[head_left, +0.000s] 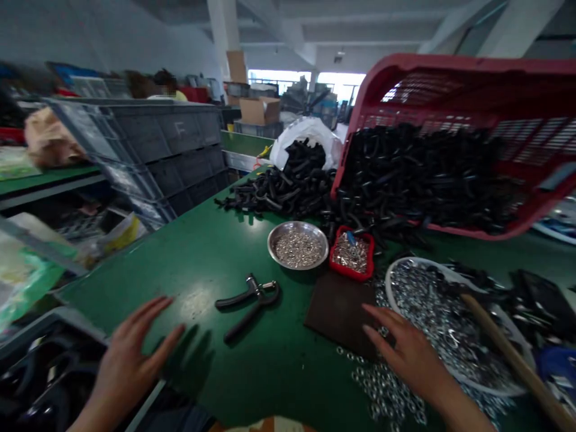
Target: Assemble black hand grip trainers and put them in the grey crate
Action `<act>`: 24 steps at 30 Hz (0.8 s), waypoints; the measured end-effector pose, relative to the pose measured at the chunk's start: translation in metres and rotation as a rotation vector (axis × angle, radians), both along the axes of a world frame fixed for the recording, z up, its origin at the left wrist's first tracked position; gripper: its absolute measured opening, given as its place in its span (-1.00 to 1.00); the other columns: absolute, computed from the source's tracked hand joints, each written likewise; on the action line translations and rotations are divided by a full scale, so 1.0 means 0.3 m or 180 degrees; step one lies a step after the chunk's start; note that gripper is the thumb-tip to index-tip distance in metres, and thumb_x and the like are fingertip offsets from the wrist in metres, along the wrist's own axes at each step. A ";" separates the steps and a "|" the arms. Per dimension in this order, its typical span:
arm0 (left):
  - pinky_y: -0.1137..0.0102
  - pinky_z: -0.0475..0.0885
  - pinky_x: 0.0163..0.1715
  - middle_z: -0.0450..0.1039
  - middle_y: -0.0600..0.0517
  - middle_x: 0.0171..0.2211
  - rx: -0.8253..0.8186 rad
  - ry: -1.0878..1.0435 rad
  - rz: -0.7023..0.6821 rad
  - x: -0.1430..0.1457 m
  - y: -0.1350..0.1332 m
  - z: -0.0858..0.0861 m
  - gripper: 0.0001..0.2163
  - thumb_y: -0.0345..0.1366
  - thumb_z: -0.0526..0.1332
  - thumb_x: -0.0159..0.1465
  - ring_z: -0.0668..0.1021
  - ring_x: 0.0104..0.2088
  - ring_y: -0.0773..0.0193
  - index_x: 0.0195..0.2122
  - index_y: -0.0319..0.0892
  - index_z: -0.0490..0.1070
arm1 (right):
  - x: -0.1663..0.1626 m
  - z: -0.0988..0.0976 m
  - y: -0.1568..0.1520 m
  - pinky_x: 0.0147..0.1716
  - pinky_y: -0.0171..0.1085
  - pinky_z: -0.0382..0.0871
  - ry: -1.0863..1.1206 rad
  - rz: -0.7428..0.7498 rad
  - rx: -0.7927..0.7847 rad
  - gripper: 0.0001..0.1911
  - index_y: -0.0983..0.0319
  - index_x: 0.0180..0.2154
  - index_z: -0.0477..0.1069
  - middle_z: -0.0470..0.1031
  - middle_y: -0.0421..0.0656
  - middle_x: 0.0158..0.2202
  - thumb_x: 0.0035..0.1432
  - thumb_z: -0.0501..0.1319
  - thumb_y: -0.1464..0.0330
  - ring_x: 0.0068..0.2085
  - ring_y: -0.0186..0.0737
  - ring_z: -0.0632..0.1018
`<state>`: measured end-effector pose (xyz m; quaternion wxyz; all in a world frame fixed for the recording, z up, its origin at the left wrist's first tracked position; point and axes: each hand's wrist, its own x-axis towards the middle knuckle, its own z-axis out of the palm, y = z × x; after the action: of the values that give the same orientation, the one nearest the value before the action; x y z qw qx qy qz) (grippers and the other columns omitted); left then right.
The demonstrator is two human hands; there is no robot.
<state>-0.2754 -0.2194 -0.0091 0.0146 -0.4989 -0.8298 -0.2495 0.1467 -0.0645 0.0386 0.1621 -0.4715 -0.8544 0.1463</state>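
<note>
A black hand grip strengthener (252, 305) lies on the green table, its two handles spread toward the left. My left hand (135, 354) hovers near the table's left edge, fingers apart and holding nothing. At the right, my right hand (407, 351) reaches over the edge of a dark flat pad (339, 309), with thumb and fingers apart. Close to its fingers is a small metal nut. Loose nuts (391, 390) are scattered on the table under and beside the right hand. Beyond the pad stand a metal bowl (297, 264) of small metal parts and a red tray (351, 276) of pins or screws.
A tipped red basket (432, 65) spills black handle parts at the back right. A white bag (310, 126) holds more. To the right is a white basin (396, 294) of metal hardware with a wooden stick (508, 354). Grey crates (175, 135) stand left; a bin (58, 318) sits lower left.
</note>
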 end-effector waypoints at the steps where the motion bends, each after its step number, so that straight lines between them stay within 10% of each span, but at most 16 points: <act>1: 0.20 0.21 0.05 0.11 0.12 0.16 -0.0033 0.0128 -0.0758 0.071 0.080 0.023 -0.48 0.06 0.06 0.09 0.27 0.09 0.07 0.10 0.15 0.14 | 0.054 0.009 0.033 -0.06 -0.12 0.30 -0.0056 -0.0250 0.0123 -0.55 0.24 -0.02 0.33 0.41 -0.03 -0.06 0.14 -0.02 0.16 -0.06 -0.12 0.43; 5: 0.15 0.13 0.09 0.08 0.13 0.18 -0.0639 0.0570 -0.2084 0.260 0.323 0.030 -0.55 0.00 0.07 0.11 0.17 0.15 0.06 0.07 0.19 0.21 | 0.278 0.039 0.131 -0.13 -0.12 0.34 -0.0384 -0.0835 0.0266 -0.55 0.24 -0.04 0.34 0.46 -0.04 -0.13 0.13 -0.02 0.15 -0.15 -0.12 0.48; 13: 0.10 0.29 -0.09 0.17 -0.05 0.13 -0.0962 0.0703 -0.0640 0.160 0.393 -0.098 -0.50 0.06 -0.01 0.10 0.40 -0.07 -0.05 0.04 0.05 0.29 | 0.340 0.092 0.422 -0.01 -0.19 0.21 -0.0986 -0.1228 0.0221 -0.64 0.28 -0.01 0.31 0.38 -0.01 -0.03 0.17 0.01 0.32 0.00 -0.13 0.37; 18: 0.00 0.27 -0.12 0.21 -0.04 0.11 -0.0878 0.0877 -0.0563 0.235 0.434 -0.007 -0.51 0.06 0.08 0.02 0.34 -0.01 -0.14 0.00 0.10 0.33 | 0.170 0.036 0.752 -0.13 -0.08 0.31 -0.1087 -0.1235 -0.0108 -0.68 0.25 -0.06 0.28 0.33 -0.07 -0.04 0.17 0.08 0.27 -0.10 -0.18 0.41; 24: 0.19 0.28 -0.01 0.35 0.13 0.01 -0.0955 -0.0330 -0.1968 0.474 0.497 0.145 -0.63 -0.02 0.14 0.06 0.41 -0.03 0.08 -0.08 0.21 0.36 | 0.092 0.013 0.892 -0.21 -0.14 0.36 -0.1051 -0.1119 -0.0522 -0.67 0.28 -0.07 0.28 0.34 -0.07 -0.09 0.15 0.12 0.27 -0.16 -0.21 0.43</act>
<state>-0.1332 -0.0704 0.0344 -0.1775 -0.7100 -0.6665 -0.1423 0.1741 0.2032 0.0424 0.0045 -0.6419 -0.7595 0.1058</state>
